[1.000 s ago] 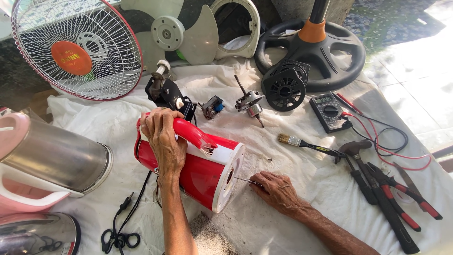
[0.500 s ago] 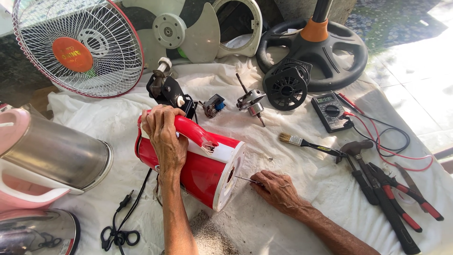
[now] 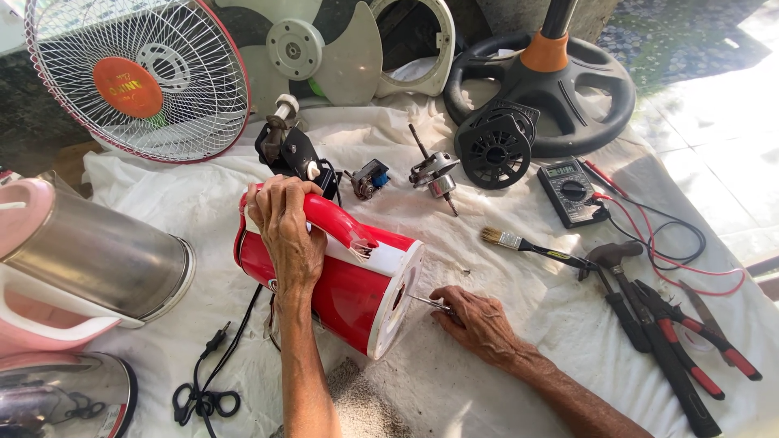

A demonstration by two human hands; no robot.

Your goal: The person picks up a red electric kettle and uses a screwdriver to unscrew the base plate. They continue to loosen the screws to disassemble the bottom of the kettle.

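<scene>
A red and white electric kettle point(image 3: 349, 284) lies on its side on a white cloth point(image 3: 503, 268), its round base facing right. My left hand point(image 3: 284, 231) presses down on its top, over the red handle. My right hand point(image 3: 475, 320) rests on the cloth and grips a thin metal screwdriver point(image 3: 422, 301) whose tip is at the kettle's base. A black power cord point(image 3: 215, 373) trails from the kettle toward the lower left.
A pink and steel kettle point(image 3: 89, 259) lies at left, a fan grille point(image 3: 138, 77) and fan blade point(image 3: 312, 53) at the back. A small motor point(image 3: 434, 174), black fan hub point(image 3: 493, 150), multimeter point(image 3: 572, 191), paintbrush point(image 3: 527, 246), hammer and red-handled pliers point(image 3: 690, 345) lie right.
Both hands stay on the kettle and the screwdriver in almost the same spots; the view has shifted only slightly.
</scene>
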